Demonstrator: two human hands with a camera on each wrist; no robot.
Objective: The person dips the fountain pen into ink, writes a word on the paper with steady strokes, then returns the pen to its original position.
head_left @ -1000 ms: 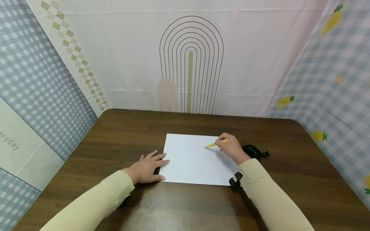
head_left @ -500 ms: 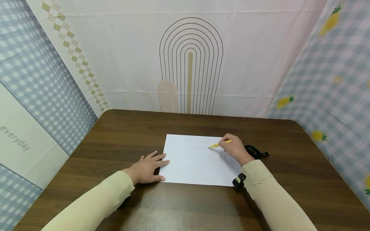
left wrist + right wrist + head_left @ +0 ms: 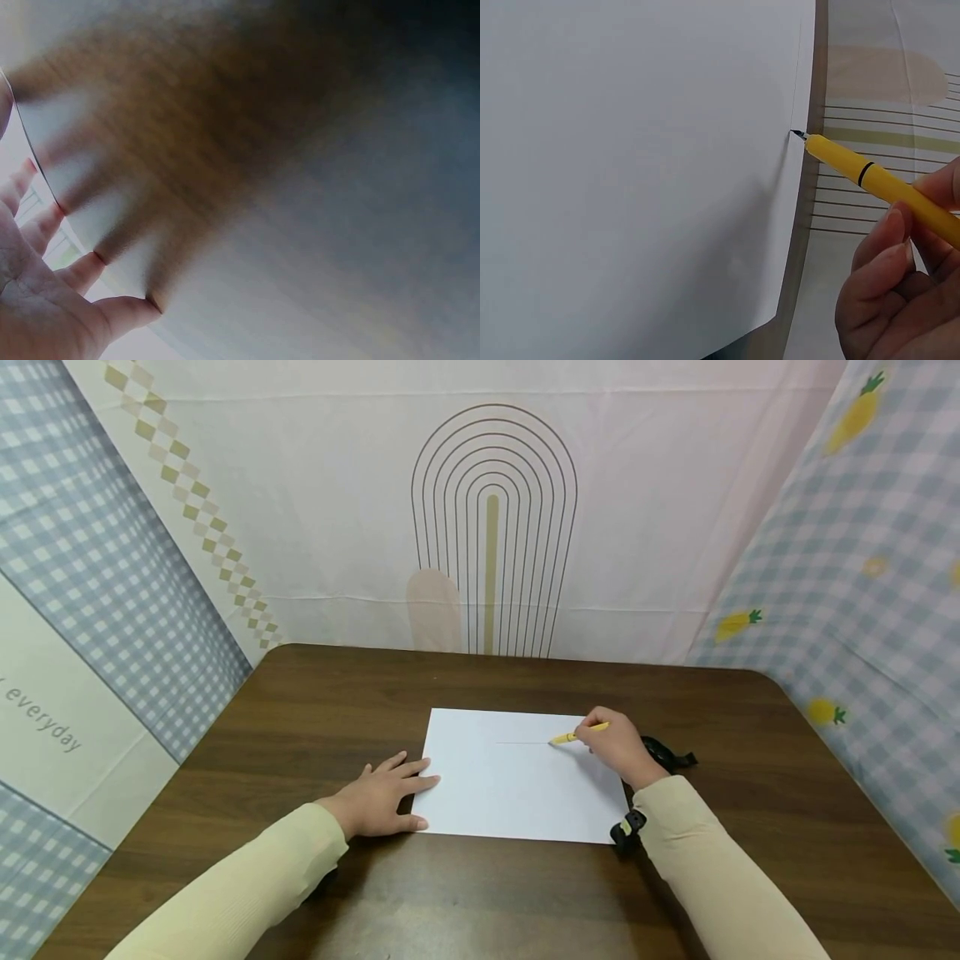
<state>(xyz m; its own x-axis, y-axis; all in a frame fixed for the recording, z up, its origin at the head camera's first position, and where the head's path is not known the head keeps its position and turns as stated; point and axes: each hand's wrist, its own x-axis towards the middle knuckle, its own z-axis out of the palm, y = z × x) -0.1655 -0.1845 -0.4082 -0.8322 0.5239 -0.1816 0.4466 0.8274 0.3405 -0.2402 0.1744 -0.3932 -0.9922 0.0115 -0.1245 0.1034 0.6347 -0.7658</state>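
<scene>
A white sheet of paper (image 3: 502, 793) lies on the brown wooden table. With spread, straight fingers, my left hand (image 3: 382, 797) rests on the sheet's left edge; the left wrist view shows that hand (image 3: 52, 300) from low down, its fingertips at the edge. My right hand (image 3: 618, 747) pinches a yellow fountain pen (image 3: 577, 736) between thumb and fingers. In the right wrist view the nib of the pen (image 3: 844, 161) touches the paper at the end of a thin straight line (image 3: 796, 75). That line (image 3: 521, 743) runs across the upper part of the sheet.
Beyond my right hand a black object with a short strap (image 3: 667, 753) lies on the table (image 3: 345, 693), partly hidden. A patterned white cloth (image 3: 330, 510) hangs behind the table, with checked cloth on both sides. A black device (image 3: 627, 831) sits at my right wrist.
My right hand has moved to the right with the fountain pen, and the thin line on the paper has grown longer that way. The left hand has stayed in place.
</scene>
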